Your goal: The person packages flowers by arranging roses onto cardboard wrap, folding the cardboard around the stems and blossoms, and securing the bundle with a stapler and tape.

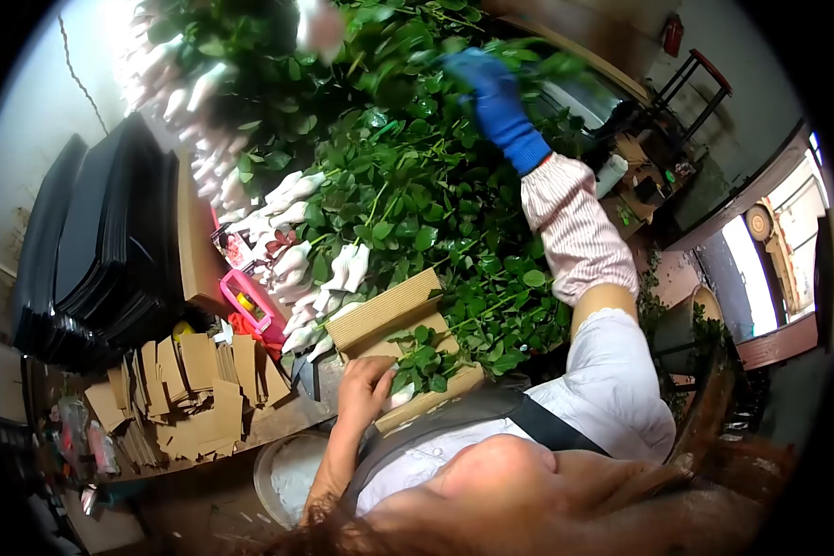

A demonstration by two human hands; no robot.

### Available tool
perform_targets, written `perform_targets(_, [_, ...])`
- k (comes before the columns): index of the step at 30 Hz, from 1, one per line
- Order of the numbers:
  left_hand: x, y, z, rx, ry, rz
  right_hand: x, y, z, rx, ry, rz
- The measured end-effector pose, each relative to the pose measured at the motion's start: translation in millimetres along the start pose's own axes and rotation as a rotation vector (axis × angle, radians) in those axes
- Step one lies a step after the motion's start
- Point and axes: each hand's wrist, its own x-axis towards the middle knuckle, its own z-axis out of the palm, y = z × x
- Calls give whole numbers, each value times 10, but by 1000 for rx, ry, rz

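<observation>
My left hand (365, 389), bare, rests with bent fingers at the left end of a folded corrugated cardboard sheet (385, 310). Beside its fingers is a white-sleeved flower head (399, 397), with leafy stems (426, 360) lying in the fold. What the fingertips press on is hidden. My right hand (487, 91), in a blue knitted glove, is stretched out over the far part of a heap of leafy stems (417, 185). Smeared leaves show on both sides of the glove, as if a stem is in its fingers. A blurred pale flower head (320, 28) shows farther left.
White-sleeved flower heads (292, 190) line the heap's left side. A pink plastic basket (255, 306), cut cardboard pieces (195, 371) and stacked black trays (111, 222) stand left. Below the table edge is a white bucket (283, 477). A doorway (769, 259) opens at right.
</observation>
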Motion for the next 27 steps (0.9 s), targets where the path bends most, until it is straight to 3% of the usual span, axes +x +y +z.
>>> perform_targets(1, [-7, 9, -8, 41, 9, 38, -43, -25, 98, -36, -226, 13])
perform_targets(5, [24, -6, 24, 86, 54, 115, -115, -676, -351, -146, -178, -228])
perform_targets(8, [-5, -122, 71, -11, 59, 96, -562, -1035, -644, 43, -340, -226])
perform_targets(9, [-36, -273, 119, -42, 0, -22, -692, -1205, -795, 72, -416, -232])
perform_targets(11, [-54, -271, 133, -149, -27, -238, -914, -1448, -994, -32, -1053, -206])
perform_targets(12, [-19, -91, 71, -225, 16, -333, -1294, -1397, -966, 0, -1131, -182])
perform_targets(13, [-69, -287, 182, -489, 38, -274, -1660, -1336, -937, 32, -1209, -158])
perform_targets(14, [-77, -319, 167, -423, 39, -214, -1729, -1386, -1018, -83, -1359, -147])
perform_targets(15, [-83, -339, 163, -358, 40, -154, -1987, -1388, -994, -192, -1377, -99])
perform_targets(17, [-53, -296, 205, -400, 118, -107, -2272, -1417, -916, -144, -1499, 76])
perform_targets(19, [-49, -167, 97, -320, 59, -214, -2469, -1557, -857, -56, -1479, 134])
perform_targets(22, [-16, -194, 22, -28, 14, 13, -2523, -1387, -865, 210, -1393, 121])
perform_targets(23, [-13, -172, 15, -41, 20, -26, -2492, -1310, -844, 294, -1362, 116])
perform_targets(24, [-2, -128, 18, -55, 27, -63, -1979, -1338, -890, 179, -1583, 233])
perform_targets(26, [-19, -116, 46, -93, 42, -102, -1506, -1169, -818, 192, -1184, 260])
perform_targets(27, [-20, -94, 47, -96, 40, -111, -1437, -1035, -627, 273, -694, 176])
